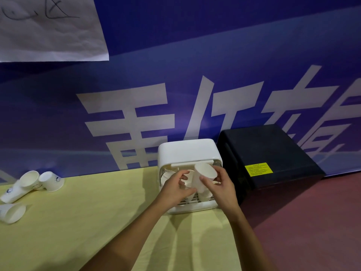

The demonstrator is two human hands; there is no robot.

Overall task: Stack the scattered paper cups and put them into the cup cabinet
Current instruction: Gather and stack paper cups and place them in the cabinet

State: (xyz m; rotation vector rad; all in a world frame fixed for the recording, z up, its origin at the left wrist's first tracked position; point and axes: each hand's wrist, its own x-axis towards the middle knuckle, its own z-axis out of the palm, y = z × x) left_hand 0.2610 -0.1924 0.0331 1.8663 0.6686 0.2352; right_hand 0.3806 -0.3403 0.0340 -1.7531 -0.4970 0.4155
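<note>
A white cup cabinet (pixel 187 151) stands on the yellow table with its front open, and white paper cups show inside it. My right hand (pixel 220 187) grips a stack of white paper cups (pixel 204 176) at the cabinet's opening, mouth tilted up towards me. My left hand (pixel 175 187) has its fingers curled around the lower part of the same stack, partly covering the cups inside. Several loose cups lie on their sides at the table's far left, two near the wall (pixel 42 180) and one at the left edge (pixel 11 213).
The yellow table (pixel 88 222) runs from the left edge to the cabinet. A black box (pixel 267 153) with a yellow label stands right of the cabinet on a dark red surface. A blue banner wall lies close behind, with a white paper sheet (pixel 48 28) hung at upper left.
</note>
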